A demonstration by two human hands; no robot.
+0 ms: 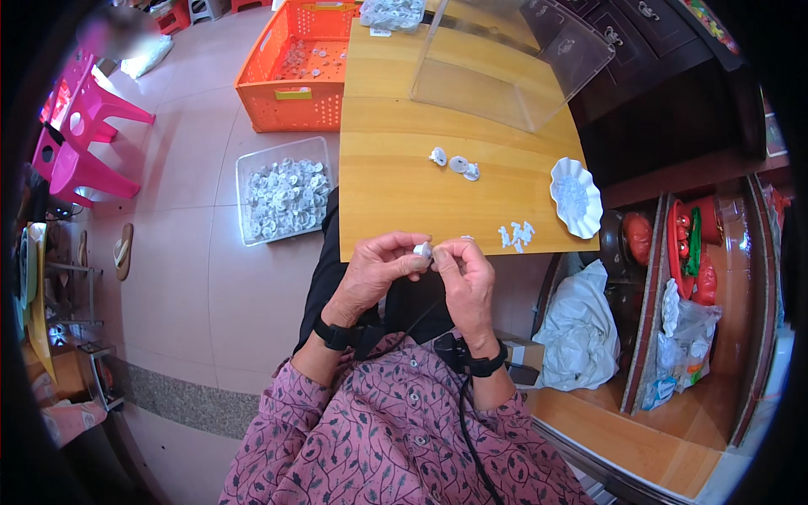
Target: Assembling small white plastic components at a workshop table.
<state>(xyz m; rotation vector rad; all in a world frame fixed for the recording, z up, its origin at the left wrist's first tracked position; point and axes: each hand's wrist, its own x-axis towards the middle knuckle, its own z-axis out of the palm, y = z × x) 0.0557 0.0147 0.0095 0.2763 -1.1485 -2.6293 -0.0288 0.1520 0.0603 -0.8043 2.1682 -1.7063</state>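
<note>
- Pinching a white cap point(422, 251) with left hand point(374, 273) and right hand point(465, 282), at the near edge of the smooth wood table point(383, 168).
- Facing round bits point(458, 164), tiny pegs point(528, 231), a wavy dish point(591, 220).
- Blocked farther back by a clear box point(467, 84).
- Near a holey orange crate point(268, 103).

In front of you stands a yellow wooden desk point(387, 185), on a pale tiled floor point(177, 286) crossed by a speckled grey strip point(185, 397). Pink stools point(77, 171) stand to your left; to your right are a dark cabinet point(665, 109) with metal handles point(613, 36) and an open wooden shelf point(623, 429).
</note>
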